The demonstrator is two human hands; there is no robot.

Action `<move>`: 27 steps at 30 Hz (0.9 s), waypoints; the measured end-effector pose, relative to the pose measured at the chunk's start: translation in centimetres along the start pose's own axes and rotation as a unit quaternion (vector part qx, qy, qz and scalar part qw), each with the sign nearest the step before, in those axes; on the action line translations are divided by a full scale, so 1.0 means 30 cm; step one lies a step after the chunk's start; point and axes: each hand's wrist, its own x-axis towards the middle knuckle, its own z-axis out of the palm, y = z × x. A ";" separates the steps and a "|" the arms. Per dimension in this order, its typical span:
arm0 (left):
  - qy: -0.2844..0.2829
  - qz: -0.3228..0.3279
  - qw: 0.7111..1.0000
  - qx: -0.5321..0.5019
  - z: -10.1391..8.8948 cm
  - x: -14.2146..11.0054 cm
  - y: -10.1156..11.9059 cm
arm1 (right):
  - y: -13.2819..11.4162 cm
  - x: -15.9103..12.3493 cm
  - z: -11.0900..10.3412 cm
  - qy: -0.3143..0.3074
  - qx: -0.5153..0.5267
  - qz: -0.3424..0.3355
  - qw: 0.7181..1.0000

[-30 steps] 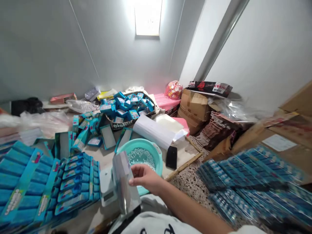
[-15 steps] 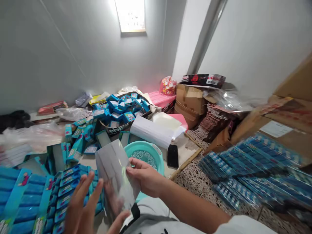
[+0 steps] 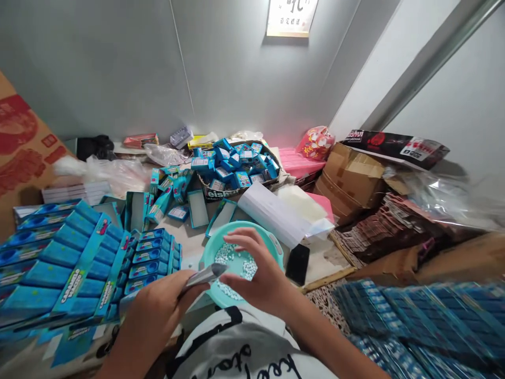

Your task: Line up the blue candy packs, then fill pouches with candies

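My left hand (image 3: pixel 161 305) is closed round a grey, see-through plastic sleeve (image 3: pixel 207 275), which shows nearly edge-on with its end toward my right hand. My right hand (image 3: pixel 256 263) has its fingers apart and curved, with nothing in them, over a turquoise basin (image 3: pixel 277 256). Small white pellets (image 3: pixel 224 253) lie in several patches on the basin's bottom. Part of the basin is hidden behind my right hand. Stacked blue boxes (image 3: pixel 74 263) stand to the left of my left hand.
A carton (image 3: pixel 213 195) heaped with small blue boxes (image 3: pixel 240 163) sits behind the basin. Rolled white sheet (image 3: pixel 272 216) and a black phone (image 3: pixel 298 265) lie to its right. Wrapped blue packs (image 3: pixel 426 316) are at the lower right, near brown cardboard boxes (image 3: pixel 347 179).
The plastic sleeve has passed from my right hand to my left and turned edge-on. My right hand has opened over the basin. The view has swung to the left.
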 end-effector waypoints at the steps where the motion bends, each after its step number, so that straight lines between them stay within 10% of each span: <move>1: -0.005 0.014 1.000 0.002 -0.006 -0.002 -0.007 | -0.010 0.005 -0.007 -0.030 -0.044 -0.007 0.999; 5: 0.006 0.058 0.998 -0.015 -0.020 -0.021 -0.025 | -0.025 0.013 0.022 -0.149 -0.081 0.018 0.985; 15: 0.012 0.044 0.989 -0.139 -0.055 -0.093 -0.008 | -0.031 -0.035 0.123 -0.117 -0.048 0.015 0.992; 21: -0.077 -0.027 0.983 -0.165 -0.038 -0.118 0.011 | -0.033 -0.066 0.161 -0.097 -0.045 0.027 0.994; 27: -0.042 -0.034 0.973 -0.222 -0.045 -0.150 0.014 | -0.031 -0.081 0.161 -0.131 0.043 0.144 0.980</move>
